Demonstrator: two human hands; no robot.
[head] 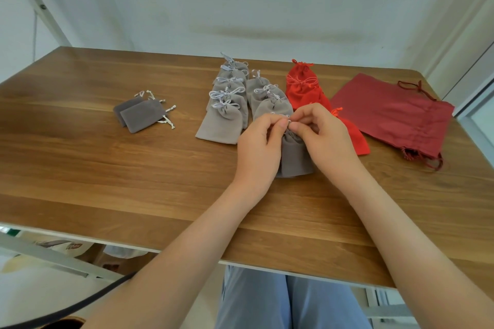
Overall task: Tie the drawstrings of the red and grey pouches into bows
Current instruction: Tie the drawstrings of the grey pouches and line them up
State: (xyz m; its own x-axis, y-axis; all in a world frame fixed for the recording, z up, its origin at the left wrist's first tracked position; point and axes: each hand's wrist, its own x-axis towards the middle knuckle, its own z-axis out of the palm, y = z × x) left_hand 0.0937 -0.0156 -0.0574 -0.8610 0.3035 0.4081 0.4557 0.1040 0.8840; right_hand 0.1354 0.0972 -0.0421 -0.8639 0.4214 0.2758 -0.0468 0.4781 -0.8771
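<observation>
A grey pouch (294, 157) lies on the wooden table (133, 168) between my hands, its gathered mouth pointing away from me. My left hand (258, 144) and my right hand (319, 133) both pinch its pale drawstring (289, 122) at the mouth, fingertips nearly touching. Behind them lie two rows of grey pouches (227, 104) with tied bows. Bright red pouches (304, 88) with bows lie to the right, one partly hidden by my right hand.
Two small dark grey pouches (141, 115) with loose strings lie at the left. A large dark red drawstring bag (395, 115) lies flat at the right, near the table's edge. The table's near edge runs above my knees.
</observation>
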